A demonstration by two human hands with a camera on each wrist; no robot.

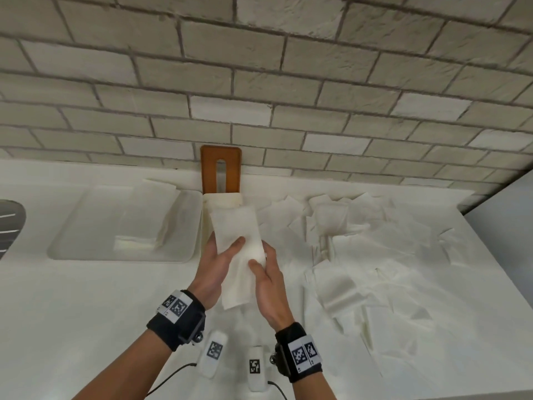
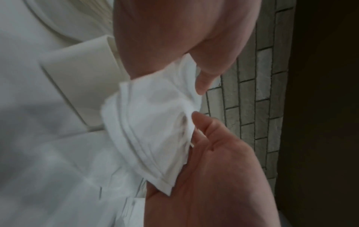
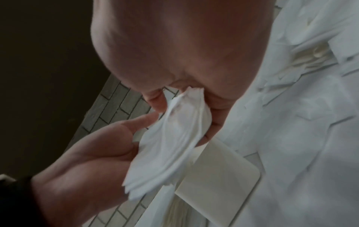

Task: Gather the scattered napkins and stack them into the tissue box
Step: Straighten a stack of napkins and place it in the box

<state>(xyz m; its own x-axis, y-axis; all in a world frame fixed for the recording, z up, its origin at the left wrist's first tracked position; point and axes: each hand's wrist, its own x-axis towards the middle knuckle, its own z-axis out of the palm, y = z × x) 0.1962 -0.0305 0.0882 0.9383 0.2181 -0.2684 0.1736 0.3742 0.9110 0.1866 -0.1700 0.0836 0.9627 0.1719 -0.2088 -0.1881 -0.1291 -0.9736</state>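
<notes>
Both hands hold one stack of white napkins (image 1: pixel 238 241) (image 2: pixel 151 122) (image 3: pixel 170 145) above the near end of the cream tissue box (image 1: pixel 205 226) (image 2: pixel 77 73) (image 3: pixel 219 176). My left hand (image 1: pixel 230 251) (image 2: pixel 194 73) (image 3: pixel 120 138) grips the stack's left side, thumb on top. My right hand (image 1: pixel 262 262) (image 2: pixel 204 130) (image 3: pixel 186 95) pinches its right edge. The box is open; its orange-brown slotted lid (image 1: pixel 208 168) leans on the brick wall behind it. Several loose napkins (image 1: pixel 360 255) lie scattered over the white counter to the right.
A recessed white basin (image 1: pixel 72 226) left of the box holds folded napkins (image 1: pixel 161 215). Two small white marker-tagged devices (image 1: pixel 213 353) (image 1: pixel 255 368) with cables lie near the front edge. A metal object (image 1: pixel 8 223) sits far left. The counter ends at the right (image 1: pixel 496 269).
</notes>
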